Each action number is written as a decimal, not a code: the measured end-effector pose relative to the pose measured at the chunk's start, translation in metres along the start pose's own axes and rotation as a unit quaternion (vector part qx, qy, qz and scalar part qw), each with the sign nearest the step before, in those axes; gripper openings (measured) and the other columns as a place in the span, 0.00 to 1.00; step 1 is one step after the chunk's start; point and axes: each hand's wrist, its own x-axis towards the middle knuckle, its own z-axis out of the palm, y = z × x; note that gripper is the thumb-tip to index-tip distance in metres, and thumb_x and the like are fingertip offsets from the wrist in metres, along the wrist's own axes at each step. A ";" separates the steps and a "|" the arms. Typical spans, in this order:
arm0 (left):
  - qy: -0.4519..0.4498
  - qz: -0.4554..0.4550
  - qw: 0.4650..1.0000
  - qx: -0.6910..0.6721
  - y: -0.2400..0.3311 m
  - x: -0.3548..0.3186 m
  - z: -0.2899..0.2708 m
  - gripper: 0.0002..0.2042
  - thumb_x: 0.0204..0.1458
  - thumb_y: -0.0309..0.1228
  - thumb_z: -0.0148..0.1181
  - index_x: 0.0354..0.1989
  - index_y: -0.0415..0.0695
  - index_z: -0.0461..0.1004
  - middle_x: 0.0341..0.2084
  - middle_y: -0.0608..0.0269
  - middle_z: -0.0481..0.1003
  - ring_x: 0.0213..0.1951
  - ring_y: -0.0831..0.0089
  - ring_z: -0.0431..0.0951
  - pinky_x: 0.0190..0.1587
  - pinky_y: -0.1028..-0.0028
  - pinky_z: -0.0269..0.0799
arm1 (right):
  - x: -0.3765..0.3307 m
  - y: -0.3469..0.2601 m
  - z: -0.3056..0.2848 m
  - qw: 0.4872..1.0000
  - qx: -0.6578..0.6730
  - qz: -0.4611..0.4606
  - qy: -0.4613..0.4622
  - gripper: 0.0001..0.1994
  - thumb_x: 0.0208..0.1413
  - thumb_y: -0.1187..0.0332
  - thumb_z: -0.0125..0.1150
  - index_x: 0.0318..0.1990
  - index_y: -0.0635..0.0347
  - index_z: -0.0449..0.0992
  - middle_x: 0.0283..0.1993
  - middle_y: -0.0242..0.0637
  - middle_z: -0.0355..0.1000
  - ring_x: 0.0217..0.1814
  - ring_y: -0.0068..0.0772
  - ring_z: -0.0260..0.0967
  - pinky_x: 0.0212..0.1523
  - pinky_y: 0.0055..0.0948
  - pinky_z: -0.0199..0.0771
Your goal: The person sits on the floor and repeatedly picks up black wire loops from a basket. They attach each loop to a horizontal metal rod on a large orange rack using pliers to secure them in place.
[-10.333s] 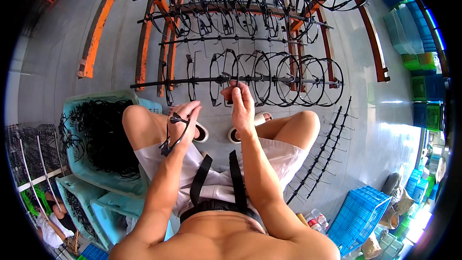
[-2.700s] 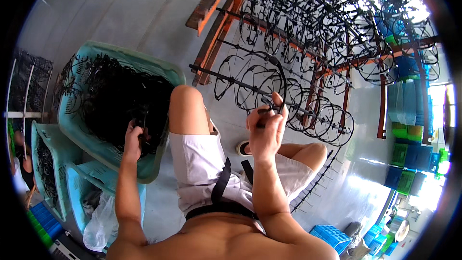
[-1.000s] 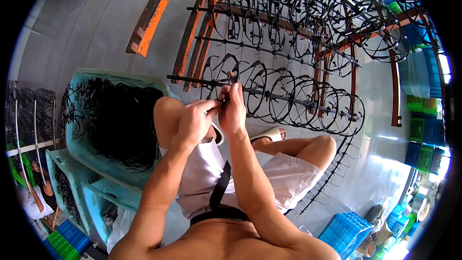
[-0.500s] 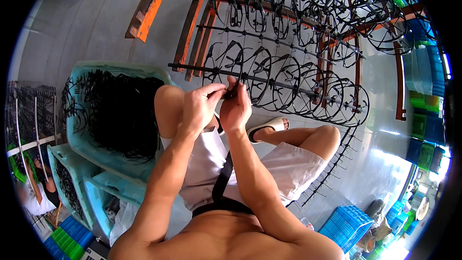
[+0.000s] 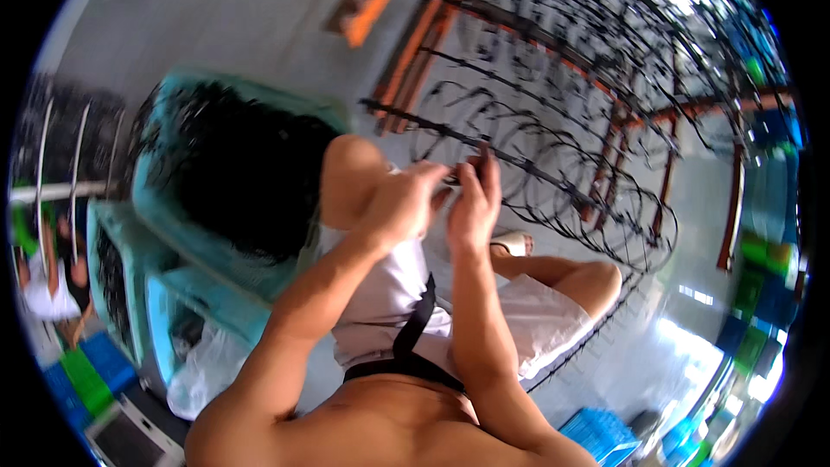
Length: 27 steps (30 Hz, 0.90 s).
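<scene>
Both my hands meet in front of my knees, close to the near black rod (image 5: pixel 450 132) of a rack. My left hand (image 5: pixel 405 201) has its fingers pinched together, pointing at the right hand. Beside it my right hand (image 5: pixel 474 212) is partly closed, with fingers pointing up. A small dark thing shows between the fingertips, but blur and the fingers hide what it is. Thin black hoop-like pieces (image 5: pixel 553 199) hang along the rod just beyond my hands. To the left, a light-teal crate (image 5: pixel 156 199) holds a heap of thin black pieces (image 5: pixel 242 164).
Orange-brown bars (image 5: pixel 432 26) support the rack, whose farther rods carry many more black pieces. More teal crates (image 5: pixel 121 268) and a clear plastic bag (image 5: pixel 203 376) lie at lower left. A blue crate (image 5: pixel 599 434) stands at lower right. Another person (image 5: pixel 56 281) is at far left.
The view has swung, so the rack and crates appear shifted right. My hands stay together but have drawn slightly apart, and the picture is more blurred.
</scene>
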 end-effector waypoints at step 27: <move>-0.226 -0.167 0.956 0.082 -0.032 0.069 -0.025 0.11 0.44 0.32 0.64 0.32 0.39 0.75 0.31 0.59 0.77 0.35 0.72 0.75 0.41 0.71 0.69 | 0.046 -0.173 -0.499 0.512 -0.824 -0.182 0.160 0.36 0.44 0.72 0.67 0.63 0.50 0.58 0.60 0.41 0.54 0.63 0.46 0.52 0.60 0.44 0.57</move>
